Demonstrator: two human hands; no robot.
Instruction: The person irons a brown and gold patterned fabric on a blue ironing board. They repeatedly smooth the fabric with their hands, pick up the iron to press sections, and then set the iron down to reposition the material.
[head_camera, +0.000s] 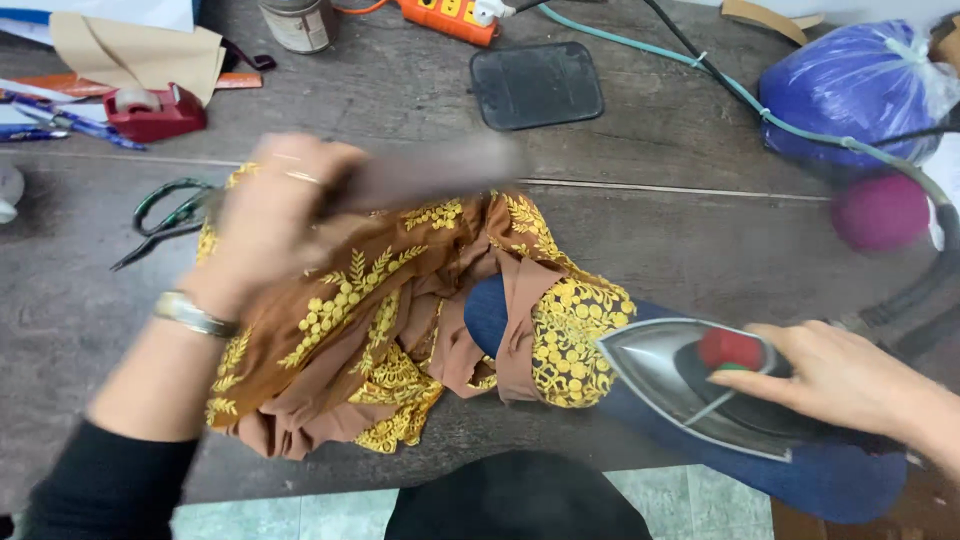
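Observation:
A brown fabric (390, 330) with yellow embroidery lies bunched on the grey wooden table (700, 230). Part of it is draped over a blue padded pressing form (840, 475). My left hand (275, 215) is raised over the cloth and grips a long flat grey tool (440, 172), blurred by motion. My right hand (850, 375) holds a steel clothes iron (680, 385) by its handle, its tip resting at the embroidered edge on the blue form. A red knob (730, 348) sits on the iron's top.
Green-handled scissors (165, 215) lie left of the cloth. A red tape dispenser (150, 110), pens, brown paper, a black mat (537, 85), an orange power strip (450, 18), a blue plastic bag (860, 90) and a magenta ball (882, 212) stand along the back and right.

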